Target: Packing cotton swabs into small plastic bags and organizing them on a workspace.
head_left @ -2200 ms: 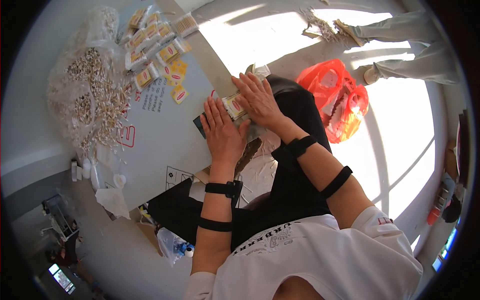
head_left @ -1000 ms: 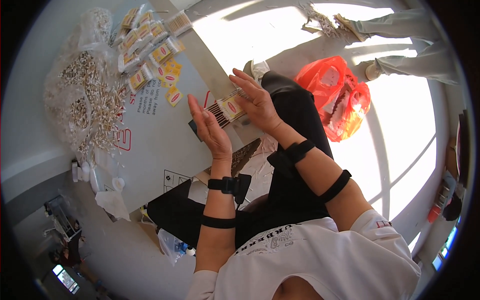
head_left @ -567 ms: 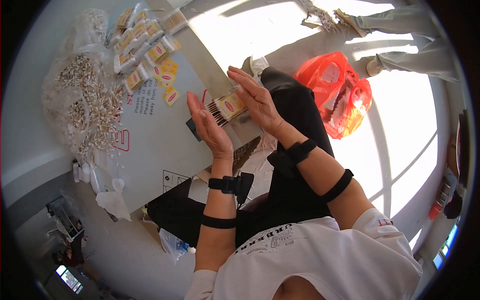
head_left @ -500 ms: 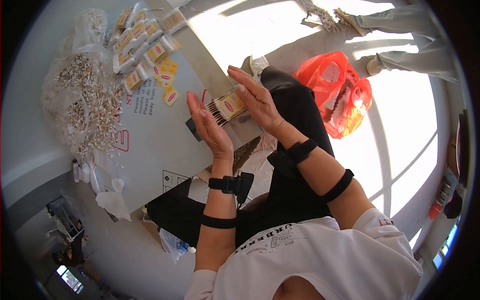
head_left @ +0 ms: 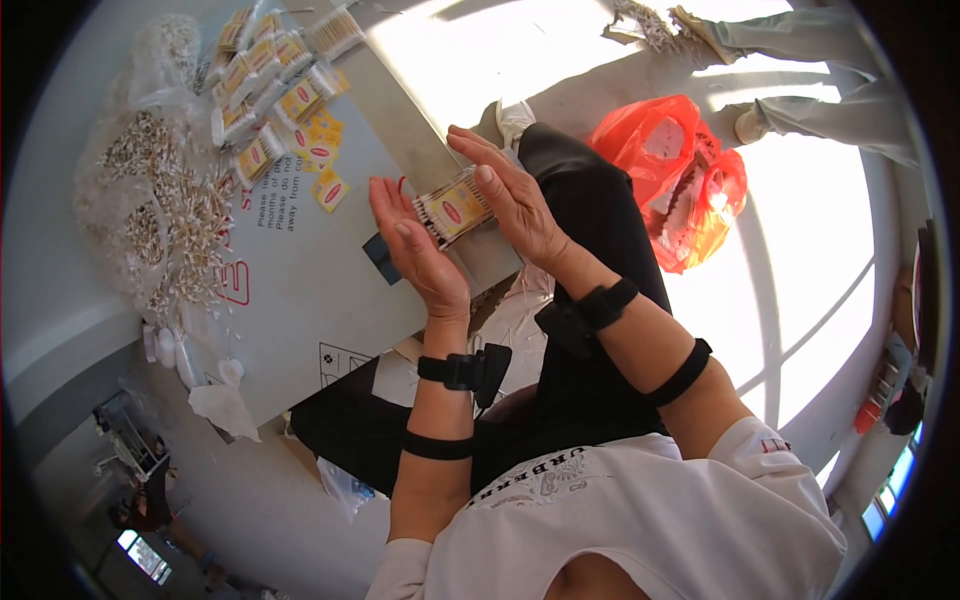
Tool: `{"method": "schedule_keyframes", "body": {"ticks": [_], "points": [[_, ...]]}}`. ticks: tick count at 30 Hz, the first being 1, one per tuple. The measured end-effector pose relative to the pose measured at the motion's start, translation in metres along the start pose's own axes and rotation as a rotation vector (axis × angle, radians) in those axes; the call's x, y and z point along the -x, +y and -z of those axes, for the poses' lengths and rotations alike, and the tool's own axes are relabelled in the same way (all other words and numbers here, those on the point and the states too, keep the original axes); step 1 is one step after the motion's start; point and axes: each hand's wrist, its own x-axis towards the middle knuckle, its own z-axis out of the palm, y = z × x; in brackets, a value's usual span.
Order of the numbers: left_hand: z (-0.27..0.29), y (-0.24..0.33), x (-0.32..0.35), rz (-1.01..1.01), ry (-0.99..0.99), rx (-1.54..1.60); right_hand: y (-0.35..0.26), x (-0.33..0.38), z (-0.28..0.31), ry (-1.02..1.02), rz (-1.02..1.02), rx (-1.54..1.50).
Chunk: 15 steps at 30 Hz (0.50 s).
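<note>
Between my two raised palms sits a small clear pack of cotton swabs [head_left: 452,210] with a yellow label card in it. My left hand [head_left: 428,262] presses one end of the swabs, fingers stretched upward. On the other end, my right hand [head_left: 515,205] rests its palm and thumb, its fingers long and straight. The pack is held over the near right edge of a grey work surface [head_left: 300,280]. A dark flat block [head_left: 381,259] lies on that surface just beside my left hand.
Finished-looking swab packs [head_left: 265,75] are heaped at the far left, with loose yellow cards [head_left: 329,188] near them. A clear plastic bag [head_left: 160,95] spills loose swabs left. A red plastic bag [head_left: 655,135] stands on the floor to the right, near another person's legs [head_left: 800,40].
The view has shifted slightly, so the surface and heap appear a little further left. Both hands still press the same pack, their fingers only slightly moved.
</note>
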Motion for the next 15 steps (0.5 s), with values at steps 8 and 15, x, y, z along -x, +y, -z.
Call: {"method": "schedule_keyframes", "body": {"ticks": [8,15], "points": [[0.003,-0.005,-0.002,-0.033,-0.131,-0.133,0.003,-0.001,0.001,0.005,0.025,0.015],[-0.003,0.007,-0.006,-0.099,-0.256,-0.392,0.004,-0.002,0.003,-0.036,0.045,0.073]]}}
